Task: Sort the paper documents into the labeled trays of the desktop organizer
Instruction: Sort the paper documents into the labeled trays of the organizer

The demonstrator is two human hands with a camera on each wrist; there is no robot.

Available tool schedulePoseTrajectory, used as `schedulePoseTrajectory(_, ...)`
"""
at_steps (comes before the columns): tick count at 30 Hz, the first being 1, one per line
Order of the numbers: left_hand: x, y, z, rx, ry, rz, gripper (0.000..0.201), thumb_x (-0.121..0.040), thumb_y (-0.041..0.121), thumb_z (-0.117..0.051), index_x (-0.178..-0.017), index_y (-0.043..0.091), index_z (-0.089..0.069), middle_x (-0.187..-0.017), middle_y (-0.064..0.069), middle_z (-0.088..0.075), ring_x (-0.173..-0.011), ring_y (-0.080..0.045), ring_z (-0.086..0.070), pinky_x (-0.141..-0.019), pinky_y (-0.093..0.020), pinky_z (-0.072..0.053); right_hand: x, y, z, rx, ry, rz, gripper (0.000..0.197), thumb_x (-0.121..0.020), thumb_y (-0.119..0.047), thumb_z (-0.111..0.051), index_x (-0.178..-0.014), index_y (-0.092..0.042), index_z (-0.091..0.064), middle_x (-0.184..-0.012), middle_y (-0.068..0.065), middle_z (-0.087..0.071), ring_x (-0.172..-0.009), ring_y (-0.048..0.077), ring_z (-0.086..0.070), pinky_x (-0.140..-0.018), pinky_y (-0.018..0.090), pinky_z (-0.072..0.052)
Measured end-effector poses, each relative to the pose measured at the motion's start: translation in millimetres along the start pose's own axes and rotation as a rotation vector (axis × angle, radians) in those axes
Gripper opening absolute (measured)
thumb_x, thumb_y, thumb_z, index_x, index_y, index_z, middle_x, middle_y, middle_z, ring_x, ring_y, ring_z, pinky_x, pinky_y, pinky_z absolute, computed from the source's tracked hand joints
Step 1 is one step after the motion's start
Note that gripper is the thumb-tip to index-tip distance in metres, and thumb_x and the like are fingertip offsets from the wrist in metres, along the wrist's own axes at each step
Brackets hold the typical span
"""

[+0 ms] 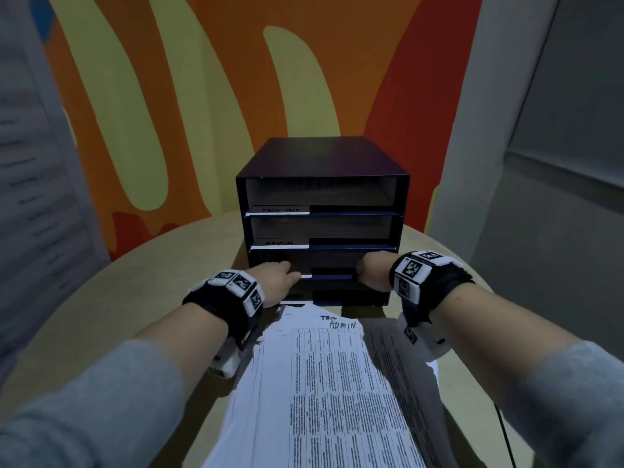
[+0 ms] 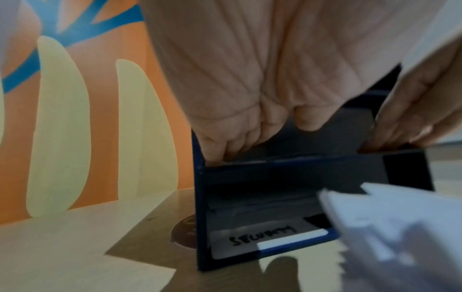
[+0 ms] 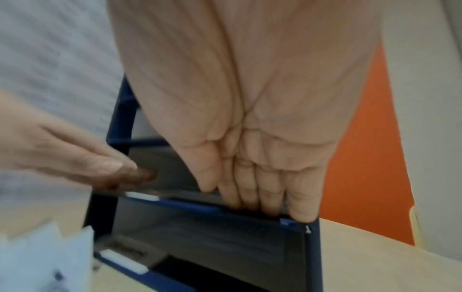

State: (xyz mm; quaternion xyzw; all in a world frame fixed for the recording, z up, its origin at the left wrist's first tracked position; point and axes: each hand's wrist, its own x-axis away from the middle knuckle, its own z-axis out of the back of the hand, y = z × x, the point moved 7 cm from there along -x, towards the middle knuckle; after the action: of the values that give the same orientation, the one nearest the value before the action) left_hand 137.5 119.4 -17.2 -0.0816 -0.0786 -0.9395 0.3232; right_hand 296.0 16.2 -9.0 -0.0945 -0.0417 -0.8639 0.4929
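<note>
A dark blue four-tray organizer (image 1: 320,157) stands on the round table. Its second tray carries the label "ADMIN" (image 1: 280,243); the bottom tray reads "SECURITY" (image 2: 262,235). My left hand (image 1: 282,280) reaches into the left end of the third tray (image 1: 332,276), its straight fingers (image 2: 217,154) on the front lip. My right hand (image 1: 369,270) reaches into the right end, its fingers (image 3: 262,197) straight along the same lip. A grey sheet (image 3: 160,168) seems to lie in that tray. A stack of printed papers (image 1: 331,383), its top sheet marked "ADMIN", lies before the organizer between my forearms.
The light wooden table (image 1: 135,298) curves away to both sides of the organizer. An orange and yellow painted wall (image 1: 236,79) stands close behind it. A thin black cable (image 1: 504,434) runs off the table's near right edge. A round brown mark (image 2: 185,231) sits by the organizer's left foot.
</note>
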Motion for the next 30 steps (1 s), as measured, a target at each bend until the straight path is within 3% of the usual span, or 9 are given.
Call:
schedulePoseTrajectory(3,25,-4,8,0.111,0.061,-0.089,0.056,-0.102,0.047,-0.037,-0.15,0.017,-0.035,-0.154,0.001,-0.037,-0.138,-0.017,-0.039,-0.11,-0.028,-0.032,23,6,5,-0.123,0.009,0.022,0.03,-0.096,-0.025,-0.051,-0.116,-0.008,-0.066,-0.116,0.011,-0.065,-0.107,0.027,-0.06,-0.083,0.031,-0.046)
schedulePoseTrajectory(6,56,1,14,0.19,0.11,-0.17,0.052,-0.094,0.047,-0.056,-0.138,0.021,-0.05,-0.138,0.006,-0.055,-0.12,-0.006,-0.054,-0.1,-0.023,-0.044,56,10,2,-0.276,0.04,0.057,0.021,-0.092,-0.027,-0.061,-0.105,-0.013,-0.069,-0.106,0.005,-0.069,-0.093,0.019,-0.062,-0.075,0.027,-0.047)
schedulePoseTrajectory(11,80,12,-15,0.1,-0.013,-0.145,0.083,-0.077,0.056,-0.073,-0.145,0.02,-0.041,-0.147,0.008,-0.043,-0.131,-0.012,-0.044,-0.103,-0.024,-0.036,85,9,-40,-0.233,-0.097,0.1,0.055,-0.081,-0.043,-0.073,-0.129,-0.023,-0.053,-0.128,-0.006,-0.056,-0.116,0.017,-0.053,-0.091,0.026,-0.046)
schedulePoseTrajectory(14,77,14,-36,0.052,-0.07,-0.103,0.088,-0.065,0.06,-0.08,-0.138,0.022,-0.047,-0.138,0.005,-0.047,-0.121,-0.015,-0.049,-0.103,-0.03,-0.042,88,5,-57,-0.161,-0.124,0.103,0.043,-0.07,-0.049,-0.08,-0.092,-0.03,-0.05,-0.096,-0.01,-0.056,-0.094,0.018,-0.056,-0.065,0.024,-0.043)
schedulePoseTrajectory(15,75,14,-41,0.026,-0.081,-0.088,0.082,-0.063,0.06,-0.081,-0.13,0.022,-0.051,-0.132,0.004,-0.049,-0.115,-0.015,-0.051,-0.1,-0.033,-0.045,89,5,-60,-0.127,-0.117,0.1,0.046,-0.068,-0.05,-0.081,-0.092,-0.026,-0.05,-0.096,-0.007,-0.056,-0.091,0.018,-0.056,-0.065,0.026,-0.042)
schedulePoseTrajectory(17,74,15,-48,-0.025,-0.095,-0.064,0.076,-0.061,0.059,-0.082,-0.119,0.02,-0.054,-0.121,0.002,-0.047,-0.105,-0.017,-0.053,-0.094,-0.038,-0.048,91,3,-63,-0.07,-0.088,0.086,0.062,-0.067,-0.054,-0.08,-0.11,-0.02,-0.053,-0.111,0.0,-0.055,-0.1,0.02,-0.055,-0.078,0.031,-0.048)
schedulePoseTrajectory(20,75,18,-53,-0.048,-0.103,-0.018,0.079,-0.063,0.056,-0.083,-0.122,0.017,-0.048,-0.12,0.002,-0.038,-0.101,-0.019,-0.054,-0.092,-0.04,-0.05,94,1,-63,0.015,-0.032,0.063,0.079,-0.068,-0.058,-0.077,-0.13,-0.019,-0.046,-0.126,0.003,-0.05,-0.115,0.025,-0.05,-0.094,0.041,-0.048)
schedulePoseTrajectory(25,79,27,-55,-0.066,-0.08,-0.002,0.08,-0.07,0.047,-0.082,-0.13,0.015,-0.04,-0.122,-0.002,-0.049,-0.106,-0.021,-0.055,-0.093,-0.039,-0.049,102,-8,-58,0.081,0.027,0.025,0.058,-0.084,-0.041,-0.067,-0.131,-0.016,-0.043,-0.129,0.006,-0.047,-0.121,0.029,-0.045,-0.096,0.043,-0.043)
schedulePoseTrajectory(30,83,31,-48,-0.026,-0.071,0.054,0.097,-0.066,0.04,-0.087,-0.137,0.011,-0.03,-0.129,-0.006,-0.055,-0.113,-0.026,-0.057,-0.091,-0.039,-0.05,108,-15,-54,0.112,0.085,-0.023,0.055,-0.091,-0.02,-0.056,-0.14,-0.014,-0.033,-0.133,0.009,-0.044,-0.123,0.03,-0.043,-0.099,0.044,-0.039)
